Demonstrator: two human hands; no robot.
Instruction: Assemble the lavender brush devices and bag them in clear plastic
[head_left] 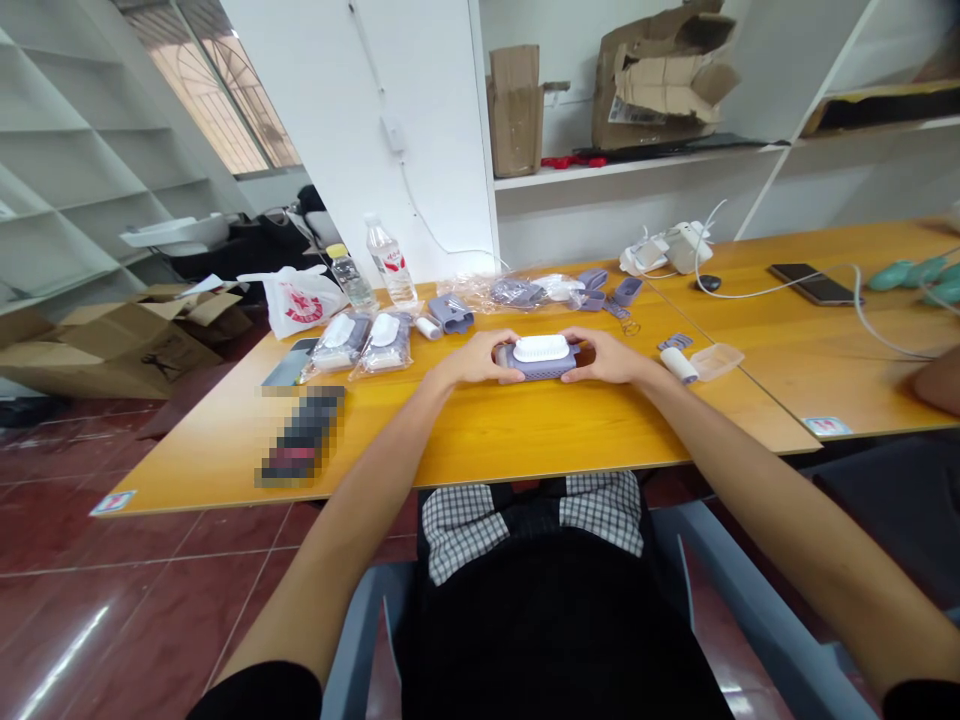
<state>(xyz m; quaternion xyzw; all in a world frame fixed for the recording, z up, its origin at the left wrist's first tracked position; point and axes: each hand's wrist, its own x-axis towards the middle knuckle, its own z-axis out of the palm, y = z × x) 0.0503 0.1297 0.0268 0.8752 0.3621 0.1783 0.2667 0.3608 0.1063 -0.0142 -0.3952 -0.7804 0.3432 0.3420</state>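
Observation:
My left hand (484, 360) and my right hand (606, 358) hold a grey-purple plastic case (541, 370) between them, one at each end. Fingers and thumbs are closed around its ends. A white bristled brush piece (541, 347) lies on top of the case, and small holes pattern its front side. To the right of my right hand are a white roller (678, 366), a clear plastic box (718, 360) and small grey parts (675, 341). Left of my left hand lie a grey holder (452, 313) and a short white roller (428, 327).
Two bagged sets (341, 342) rest on the yellow table (487, 440) at left, near a plastic bag (300, 298) and a bottle (391, 262). More grey parts (517, 293) in clear wrap lie behind. At right are chargers (686, 245) and a phone (814, 284).

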